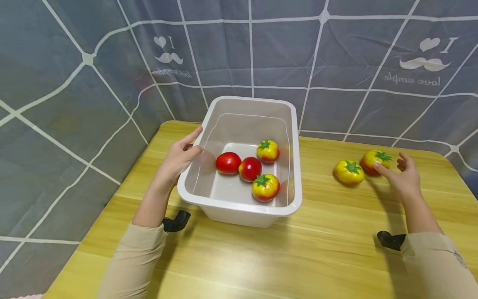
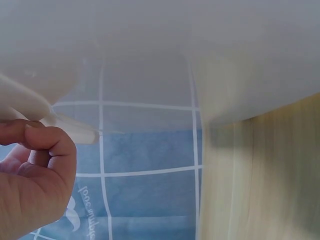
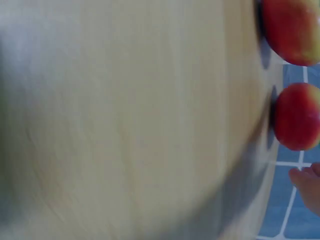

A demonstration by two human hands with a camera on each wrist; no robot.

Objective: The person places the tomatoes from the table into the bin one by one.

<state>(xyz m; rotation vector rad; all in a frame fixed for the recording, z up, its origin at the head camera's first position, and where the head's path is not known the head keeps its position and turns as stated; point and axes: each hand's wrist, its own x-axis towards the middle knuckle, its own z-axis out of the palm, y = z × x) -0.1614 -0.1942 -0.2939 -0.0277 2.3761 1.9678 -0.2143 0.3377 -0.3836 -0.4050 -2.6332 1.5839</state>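
Note:
My left hand (image 1: pixel 178 160) grips the left rim of a pale grey plastic bin (image 1: pixel 239 211), which is tilted toward me. In the left wrist view, the curled fingers (image 2: pixel 55 147) pinch the bin's edge (image 2: pixel 75 129). On the table to the right are two glossy yellow-and-red tomato-like fruits with green leafy tops, a nearer one (image 1: pixel 349 172) and a farther one (image 1: pixel 369 160). My right hand (image 1: pixel 403 176) is beside the farther fruit, its fingers loosely bent. The right wrist view shows a gap between that fruit (image 3: pixel 298 116) and the hand (image 3: pixel 309 187).
Inside the bin lie two red fruits (image 1: pixel 228 162) and two yellow-and-red ones (image 1: pixel 266 187). The bin stands on a wood-grain table (image 1: pixel 317 249). A grey-blue curtain (image 1: pixel 284 54) with white lines hangs along the table's back and left sides.

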